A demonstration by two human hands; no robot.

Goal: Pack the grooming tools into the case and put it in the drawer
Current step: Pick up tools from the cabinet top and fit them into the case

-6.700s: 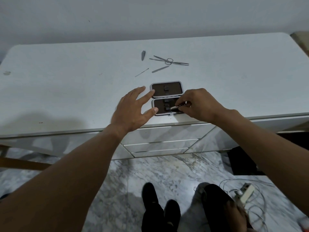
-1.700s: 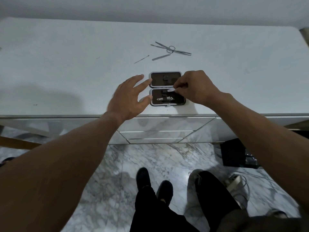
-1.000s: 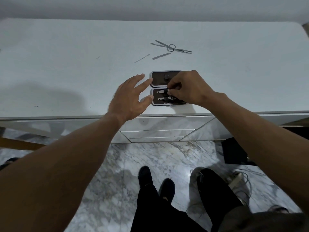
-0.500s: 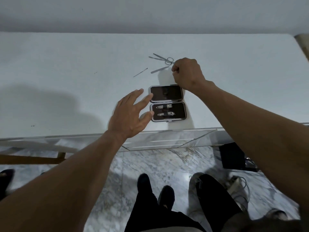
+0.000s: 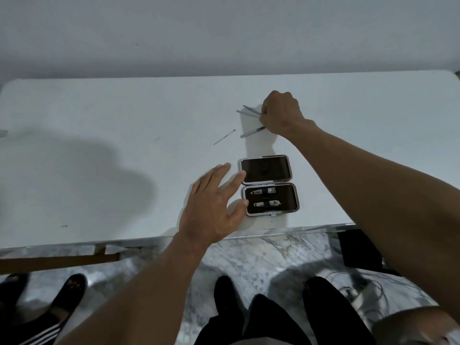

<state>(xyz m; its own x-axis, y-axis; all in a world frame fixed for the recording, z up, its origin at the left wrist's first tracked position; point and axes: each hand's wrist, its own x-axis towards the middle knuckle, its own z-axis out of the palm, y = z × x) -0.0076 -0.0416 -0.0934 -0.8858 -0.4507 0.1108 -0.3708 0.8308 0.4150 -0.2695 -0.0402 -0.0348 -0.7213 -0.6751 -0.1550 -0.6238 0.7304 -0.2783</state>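
The dark grooming case [image 5: 268, 186] lies flat and open near the front edge of the white table [image 5: 99, 170]. Two nail clippers [image 5: 265, 197] sit in its near half; the far half [image 5: 265, 169] holds no tools. My left hand [image 5: 214, 205] rests with fingers spread against the case's left side. My right hand [image 5: 281, 113] is at the far cluster of tools, its fingers closed over the scissors [image 5: 249, 112], whose blades stick out to the left. A flat file [image 5: 252, 132] lies just below that hand, and a thin pick [image 5: 224, 137] lies further left.
A wall runs behind the table. Below the front edge is marble floor with my dark shoes [image 5: 229, 302], another person's feet [image 5: 44, 302] at the lower left, a black box [image 5: 358, 252] and cables at the right.
My right hand left the case after setting the second clipper in it and reached to the far tools, closing over the scissors. The left hand stayed beside the case.
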